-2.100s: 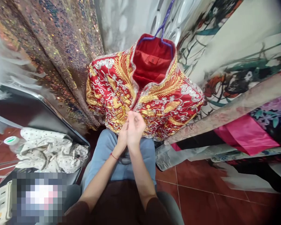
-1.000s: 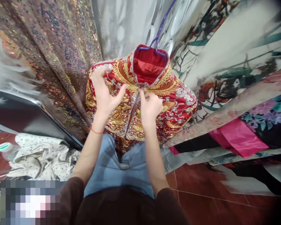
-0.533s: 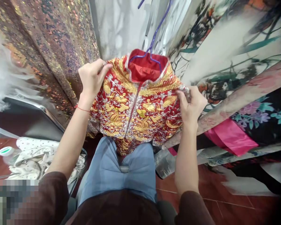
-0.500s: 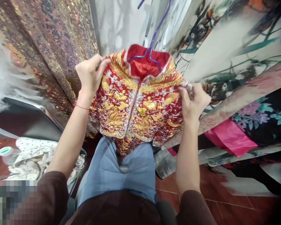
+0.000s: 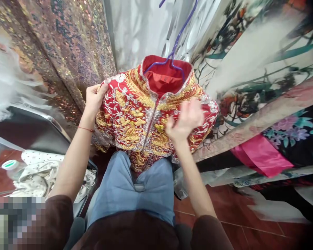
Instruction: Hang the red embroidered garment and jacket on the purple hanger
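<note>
A red jacket (image 5: 135, 114) with gold and silver embroidery hangs on a purple hanger (image 5: 176, 41) in front of my knees, its front closed down the middle. My left hand (image 5: 96, 97) pinches the jacket at the shoulder on the left side. Over the right half of the chest is my right hand (image 5: 186, 119), blurred, its fingers apart and holding nothing. Whether it touches the cloth is unclear. The red lining shows inside the standing collar.
Sequinned fabric (image 5: 75, 45) hangs at the left, beside white tulle (image 5: 7, 76). A chair (image 5: 36, 128), spotted white cloth (image 5: 39, 173) and a lidded bottle (image 5: 13, 168) are lower left. Floral garments (image 5: 240, 90) and a pink cloth (image 5: 263, 154) hang at the right.
My right hand has let go of the right shoulder and moved left over the chest. My left hand has moved slightly left and down, still gripping. The jacket's shoulders have spread and dropped.
</note>
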`<control>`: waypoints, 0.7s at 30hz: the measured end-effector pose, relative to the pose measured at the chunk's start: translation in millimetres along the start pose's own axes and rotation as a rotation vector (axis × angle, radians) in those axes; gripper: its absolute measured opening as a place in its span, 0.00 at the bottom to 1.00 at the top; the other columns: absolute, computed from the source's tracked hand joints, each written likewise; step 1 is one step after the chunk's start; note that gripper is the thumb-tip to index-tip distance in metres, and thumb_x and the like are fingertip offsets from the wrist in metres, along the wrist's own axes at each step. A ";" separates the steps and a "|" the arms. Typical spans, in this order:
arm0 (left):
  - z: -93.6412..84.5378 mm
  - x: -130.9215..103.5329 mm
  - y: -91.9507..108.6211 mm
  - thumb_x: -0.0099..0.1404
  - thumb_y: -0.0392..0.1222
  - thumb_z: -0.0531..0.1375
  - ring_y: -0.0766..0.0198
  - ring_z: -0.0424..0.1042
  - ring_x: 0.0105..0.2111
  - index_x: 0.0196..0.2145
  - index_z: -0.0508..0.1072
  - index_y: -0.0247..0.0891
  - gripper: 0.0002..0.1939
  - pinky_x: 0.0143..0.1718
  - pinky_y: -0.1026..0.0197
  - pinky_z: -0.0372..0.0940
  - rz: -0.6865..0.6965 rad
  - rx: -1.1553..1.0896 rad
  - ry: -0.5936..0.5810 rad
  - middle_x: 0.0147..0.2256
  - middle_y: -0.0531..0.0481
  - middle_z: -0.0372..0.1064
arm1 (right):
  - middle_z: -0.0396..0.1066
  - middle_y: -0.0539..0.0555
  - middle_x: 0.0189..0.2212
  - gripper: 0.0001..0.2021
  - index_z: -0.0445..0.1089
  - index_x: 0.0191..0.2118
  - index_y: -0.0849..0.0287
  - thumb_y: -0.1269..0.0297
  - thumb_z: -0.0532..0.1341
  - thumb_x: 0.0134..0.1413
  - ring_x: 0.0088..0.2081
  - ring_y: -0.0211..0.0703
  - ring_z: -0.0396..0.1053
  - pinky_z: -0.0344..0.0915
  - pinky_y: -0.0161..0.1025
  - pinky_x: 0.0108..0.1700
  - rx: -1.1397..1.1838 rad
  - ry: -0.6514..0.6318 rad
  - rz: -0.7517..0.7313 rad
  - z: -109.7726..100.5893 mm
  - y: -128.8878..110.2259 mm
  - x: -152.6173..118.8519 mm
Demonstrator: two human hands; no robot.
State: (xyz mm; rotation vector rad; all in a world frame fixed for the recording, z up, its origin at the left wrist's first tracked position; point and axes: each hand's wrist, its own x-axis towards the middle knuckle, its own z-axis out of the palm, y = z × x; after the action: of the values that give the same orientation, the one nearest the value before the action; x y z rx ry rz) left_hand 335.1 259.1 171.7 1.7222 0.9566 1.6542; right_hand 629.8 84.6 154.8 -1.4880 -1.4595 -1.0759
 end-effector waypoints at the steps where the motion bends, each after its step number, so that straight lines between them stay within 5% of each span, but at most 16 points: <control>1: 0.3 -6.0 3.7 0.50 0.77 0.60 0.73 0.39 0.22 0.15 0.53 0.40 0.37 0.21 0.63 0.36 0.022 -0.007 0.039 0.17 0.58 0.42 | 0.59 0.66 0.63 0.30 0.61 0.64 0.61 0.49 0.47 0.64 0.68 0.58 0.50 0.47 0.60 0.65 0.026 -0.186 -0.076 8.2 -16.0 -9.9; 3: 0.0 -17.0 14.9 0.51 0.75 0.61 0.73 0.38 0.22 0.15 0.52 0.40 0.37 0.21 0.62 0.35 0.053 0.002 0.090 0.18 0.57 0.41 | 0.54 0.63 0.67 0.31 0.54 0.69 0.60 0.50 0.45 0.66 0.70 0.55 0.46 0.44 0.58 0.68 0.081 -0.524 -0.096 29.6 -38.5 -21.8; 5: -2.5 -25.9 26.8 0.55 0.71 0.62 0.73 0.38 0.22 0.15 0.51 0.39 0.36 0.21 0.62 0.35 0.085 0.036 0.109 0.18 0.57 0.40 | 0.49 0.62 0.69 0.31 0.50 0.70 0.62 0.52 0.43 0.68 0.71 0.54 0.44 0.39 0.58 0.69 0.137 -0.676 -0.070 51.4 -46.4 -23.7; 9: -7.4 -34.8 39.8 0.58 0.65 0.63 0.72 0.39 0.21 0.16 0.52 0.39 0.33 0.21 0.61 0.36 0.136 0.098 0.085 0.18 0.57 0.41 | 0.46 0.63 0.70 0.32 0.49 0.70 0.63 0.50 0.43 0.68 0.72 0.55 0.40 0.34 0.60 0.70 0.221 -0.715 0.000 74.2 -38.9 -27.2; 13: -0.9 -34.0 36.2 0.59 0.64 0.62 0.71 0.44 0.20 0.18 0.56 0.39 0.29 0.21 0.61 0.42 0.116 0.064 0.101 0.19 0.57 0.46 | 0.50 0.62 0.69 0.31 0.52 0.69 0.63 0.50 0.46 0.67 0.71 0.53 0.45 0.39 0.57 0.70 0.424 -0.771 -0.023 80.6 -35.8 -59.5; 17: 4.0 -29.5 20.5 0.58 0.64 0.63 0.69 0.59 0.24 0.26 0.68 0.39 0.24 0.27 0.64 0.58 0.085 0.016 0.105 0.24 0.54 0.60 | 0.58 0.60 0.65 0.27 0.56 0.67 0.65 0.60 0.43 0.69 0.67 0.44 0.56 0.46 0.47 0.70 0.583 -0.924 -0.105 90.1 -38.3 -87.7; 21: -6.4 -31.3 -11.9 0.58 0.65 0.62 0.64 0.70 0.36 0.37 0.72 0.40 0.24 0.41 0.62 0.66 0.053 0.004 0.080 0.34 0.50 0.70 | 0.59 0.57 0.65 0.25 0.60 0.65 0.55 0.60 0.49 0.65 0.65 0.46 0.58 0.49 0.49 0.67 0.590 -0.801 -0.329 67.3 -27.3 -89.6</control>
State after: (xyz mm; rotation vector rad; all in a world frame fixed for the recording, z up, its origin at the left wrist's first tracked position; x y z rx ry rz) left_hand 327.9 240.3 144.1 1.7090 0.9589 1.7685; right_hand 607.4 118.1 46.7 -1.3004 -2.3738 -0.1157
